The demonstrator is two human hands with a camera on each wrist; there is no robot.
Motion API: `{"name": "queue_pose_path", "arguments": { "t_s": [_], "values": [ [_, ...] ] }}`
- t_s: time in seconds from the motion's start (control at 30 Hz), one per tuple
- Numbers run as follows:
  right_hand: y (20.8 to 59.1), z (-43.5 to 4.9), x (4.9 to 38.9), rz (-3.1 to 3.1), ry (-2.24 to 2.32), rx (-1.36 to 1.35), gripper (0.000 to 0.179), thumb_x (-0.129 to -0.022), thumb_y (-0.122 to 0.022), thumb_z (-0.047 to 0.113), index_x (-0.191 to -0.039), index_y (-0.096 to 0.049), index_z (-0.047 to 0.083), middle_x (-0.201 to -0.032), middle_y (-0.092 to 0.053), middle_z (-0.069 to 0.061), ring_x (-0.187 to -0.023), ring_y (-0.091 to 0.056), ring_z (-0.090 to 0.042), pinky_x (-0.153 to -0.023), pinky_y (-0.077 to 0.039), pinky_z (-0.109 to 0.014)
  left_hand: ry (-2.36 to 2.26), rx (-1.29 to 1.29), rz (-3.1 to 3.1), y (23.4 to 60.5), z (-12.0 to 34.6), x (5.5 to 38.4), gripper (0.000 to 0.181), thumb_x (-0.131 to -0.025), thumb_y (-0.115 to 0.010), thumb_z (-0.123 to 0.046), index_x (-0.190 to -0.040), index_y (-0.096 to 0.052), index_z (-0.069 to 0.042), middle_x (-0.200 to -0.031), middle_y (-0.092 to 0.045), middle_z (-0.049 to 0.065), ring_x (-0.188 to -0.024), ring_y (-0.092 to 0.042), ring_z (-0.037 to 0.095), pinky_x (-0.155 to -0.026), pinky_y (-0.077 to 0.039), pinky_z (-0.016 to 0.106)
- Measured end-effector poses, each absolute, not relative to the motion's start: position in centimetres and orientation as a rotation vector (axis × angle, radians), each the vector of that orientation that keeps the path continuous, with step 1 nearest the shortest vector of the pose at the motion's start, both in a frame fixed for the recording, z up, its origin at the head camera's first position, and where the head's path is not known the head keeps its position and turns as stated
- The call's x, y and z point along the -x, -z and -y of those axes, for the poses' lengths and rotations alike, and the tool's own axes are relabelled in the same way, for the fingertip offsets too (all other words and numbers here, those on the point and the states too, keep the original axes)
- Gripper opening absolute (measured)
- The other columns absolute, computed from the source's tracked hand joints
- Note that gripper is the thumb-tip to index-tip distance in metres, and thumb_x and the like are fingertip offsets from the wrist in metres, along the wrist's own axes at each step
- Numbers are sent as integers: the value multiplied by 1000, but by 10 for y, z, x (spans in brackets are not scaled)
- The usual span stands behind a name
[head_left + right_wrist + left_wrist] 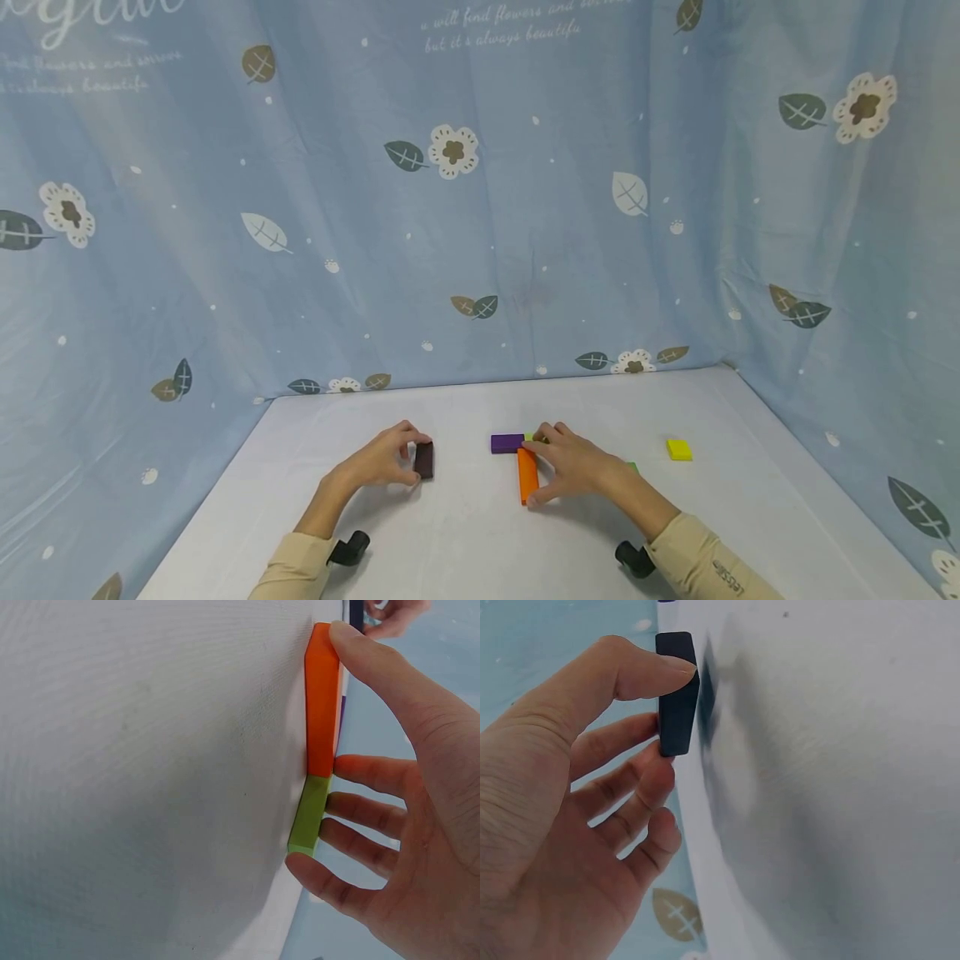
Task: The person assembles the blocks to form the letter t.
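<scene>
I see a small curtained booth (825, 217), which looks like a recording corner. Beyond the left grip (381, 458) and the right grip (576, 463), a blue curtain (525, 242) hangs in soft folds, and it continues at the outer side of each grip. On it are printed leaves (259, 64), white flowers (453, 152) and lines of English words (502, 36). Under the grips I find a counter (465, 542) with a plain white surface, reaching up to the curtain. Just behind each grip, a black device (351, 548) at the wrist also suggests recording. What kind of building surrounds this booth, I cannot tell.
</scene>
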State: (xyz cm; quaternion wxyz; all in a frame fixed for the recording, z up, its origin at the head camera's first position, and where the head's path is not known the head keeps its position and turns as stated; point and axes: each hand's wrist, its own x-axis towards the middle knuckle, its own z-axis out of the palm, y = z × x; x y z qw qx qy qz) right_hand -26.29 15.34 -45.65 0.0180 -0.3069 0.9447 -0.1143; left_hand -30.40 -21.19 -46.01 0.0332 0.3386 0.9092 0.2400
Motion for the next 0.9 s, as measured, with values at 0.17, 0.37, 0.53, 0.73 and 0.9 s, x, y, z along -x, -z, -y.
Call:
{"name": "queue_pose_path", "arguments": {
  "t_s": [0.17,0.37,0.53,0.73,0.9],
  "values": [
    [457,-153,264,-2933,356,957,86,-71,-76,66,-135,-59,12,-124,-53,-3,-105,-45,-16,-89,-52,-36,-723,-1031,-2799,456,211,306,59,-74,-80,-15,-128,-62,-2,-114,-57,8,-84,-55,19,-68,-43,23],
    [460,-154,265,-2939,347,961,87,-70,-76,67,-136,-59,12,-124,-53,-3,-105,-45,-17,-89,-52,-35,-722,-1023,-2790,451,209,307,58,-74,-79,-13,-128,-62,-3,-114,-57,8,-85,-56,21,-69,-42,23],
    [459,-154,265,-2935,346,947,88,-71,-75,67,-137,-58,12,-125,-53,-3,-107,-45,-17,-90,-52,-36,-704,-1047,-2798,446,207,310,58,-73,-78,-13,-128,-62,-3,-116,-57,9,-86,-56,20,-69,-43,23],
    [458,-154,264,-2939,336,943,88,-71,-74,69,-137,-58,13,-126,-52,-2,-108,-45,-17,-90,-52,-36,-696,-1047,-2802,442,204,312,59,-74,-78,-14,-129,-61,-3,-115,-57,8,-86,-55,21,-69,-42,23],
    [458,-154,264,-2941,345,954,88,-71,-74,68,-137,-58,13,-126,-52,-2,-108,-45,-17,-89,-52,-36,-667,-1030,-2815,442,200,313,59,-74,-78,-16,-129,-62,-4,-112,-57,6,-86,-55,18,-70,-42,24]
  ]
}}
